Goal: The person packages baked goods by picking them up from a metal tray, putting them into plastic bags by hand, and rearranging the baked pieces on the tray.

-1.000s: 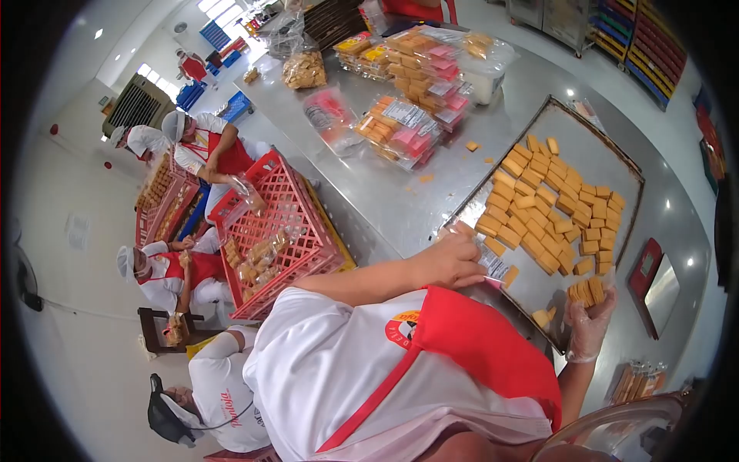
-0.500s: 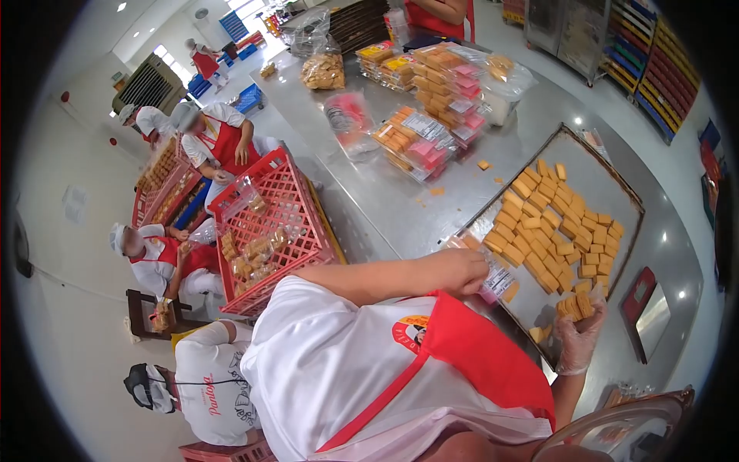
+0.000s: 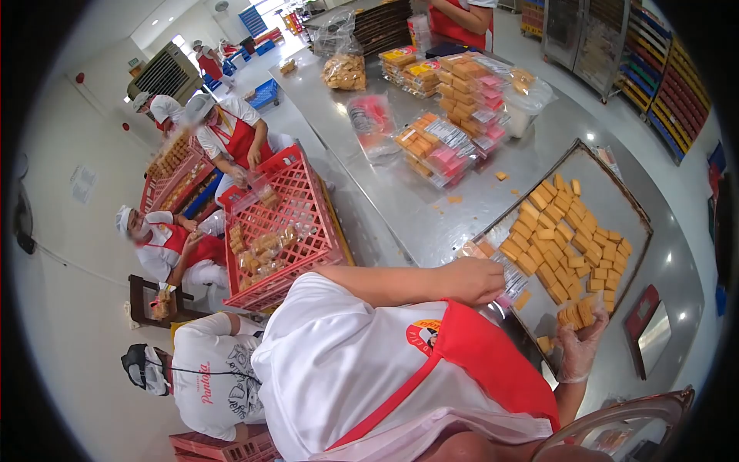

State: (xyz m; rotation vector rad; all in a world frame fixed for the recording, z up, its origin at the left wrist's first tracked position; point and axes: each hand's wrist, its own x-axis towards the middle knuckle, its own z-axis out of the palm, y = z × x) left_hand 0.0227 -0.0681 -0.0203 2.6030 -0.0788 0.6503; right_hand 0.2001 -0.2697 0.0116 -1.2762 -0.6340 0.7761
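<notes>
My bare left hand [image 3: 479, 281] is closed over the edge of a clear plastic pack [image 3: 514, 279] that has a printed label. A few biscuits show inside the pack, at the near left edge of the metal tray. My right hand [image 3: 579, 350], in a clear glove, grips a short row of biscuits [image 3: 577, 314] above the tray's near corner. Many small golden rectangular biscuits [image 3: 566, 239] lie loose on the tray [image 3: 616, 192], some in rows and some scattered. A single biscuit [image 3: 544, 344] sits at the near corner, beside my right hand.
Filled biscuit packs [image 3: 439, 146] are stacked beyond the tray on the steel table [image 3: 339, 131]. A red-handled flat tool [image 3: 640, 316] lies to the right. Left of the table, a red crate [image 3: 308, 231] holds bagged goods. Several co-workers [image 3: 239, 131] are at the left.
The whole view has shifted slightly, so table and crate sit further right. My right hand still grips the biscuits, and my left hand stays on the plastic pack.
</notes>
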